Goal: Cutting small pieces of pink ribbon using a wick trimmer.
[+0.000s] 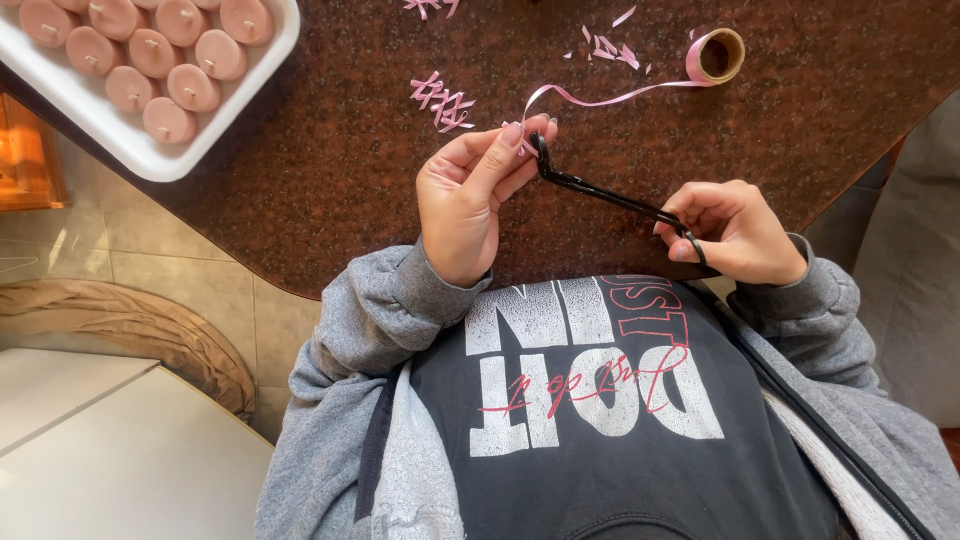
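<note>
My left hand (470, 200) pinches the end of a thin pink ribbon (610, 97) between thumb and fingertips, just above the table edge. My right hand (735, 230) grips the handles of black scissors (605, 196). The long blades point up and left, and their tips touch my left fingertips where the ribbon is held. The ribbon curls away to the right to a small cardboard spool (716, 55) lying on the dark brown speckled stone table (330, 190).
A white tray (215, 110) with several round pink candles (150, 55) stands at the table's far left corner. Short pink ribbon snippets (441, 101) lie ahead of my left hand, more ribbon scraps (608, 46) near the spool. A tiled floor and a white surface (110, 450) show lower left.
</note>
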